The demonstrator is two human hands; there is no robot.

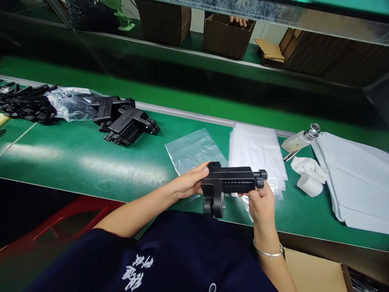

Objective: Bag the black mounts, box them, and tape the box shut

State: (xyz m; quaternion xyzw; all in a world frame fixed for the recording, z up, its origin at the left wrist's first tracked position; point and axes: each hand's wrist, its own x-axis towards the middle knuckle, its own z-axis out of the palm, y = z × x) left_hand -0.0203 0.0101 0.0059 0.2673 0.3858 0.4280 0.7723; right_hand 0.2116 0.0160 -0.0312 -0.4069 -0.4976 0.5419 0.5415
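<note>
A black plastic folding stand [234, 180] with a knob and slim folded legs is held level between both hands, near the front edge of the green bench. My left hand [191, 181] grips its left end, thumb on top. At the other end, the fingers of my right hand [261, 200] are closed around the leg tips. Just behind the stand lies a clear plastic bag [194, 150], flat on the bench. A stack of clear plastic bags [255, 150] sits beyond my right hand. Two similar black stands [129, 123] rest farther left.
Far left are a heap of black parts [27, 101] and a crumpled plastic bag [73, 101]. On the right stand a pump bottle [299, 140], a white tape roll [310, 184] and white sheets [355, 178]. Another person's hand [238, 20] touches a divided carton [227, 36] behind.
</note>
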